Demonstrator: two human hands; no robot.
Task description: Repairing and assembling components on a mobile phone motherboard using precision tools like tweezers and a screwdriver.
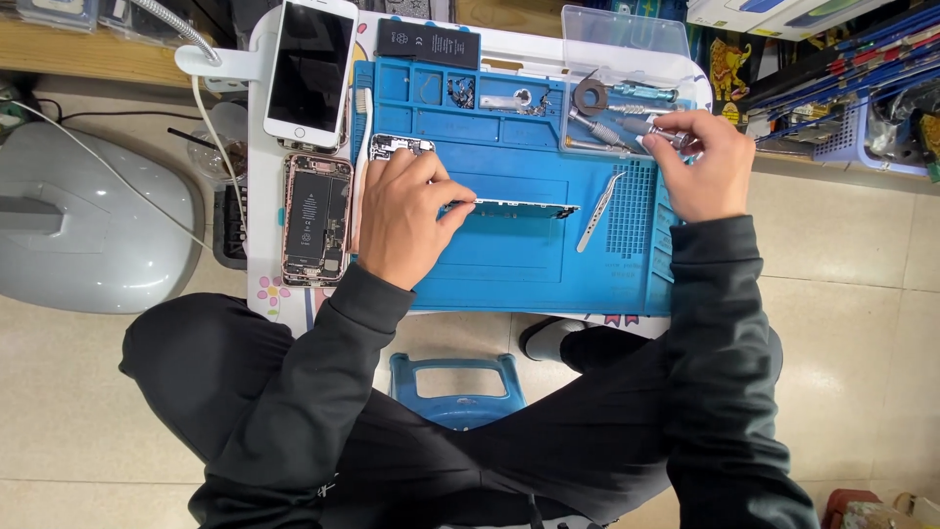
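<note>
The left hand (403, 217) rests on the blue work mat (509, 260) that covers the small white bench (257, 294), its fingers pinched together on the end of a long, thin circuit board (524, 208) lying flat across the middle of the mat. The right hand (705, 162) is up at the mat's far right corner, fingers closed around a silver screwdriver (658, 132) over the clear plastic tool tray (627, 88). Tweezers (599, 211) lie just right of the board, and an opened phone body (317, 220) sits left of the mat.
</note>
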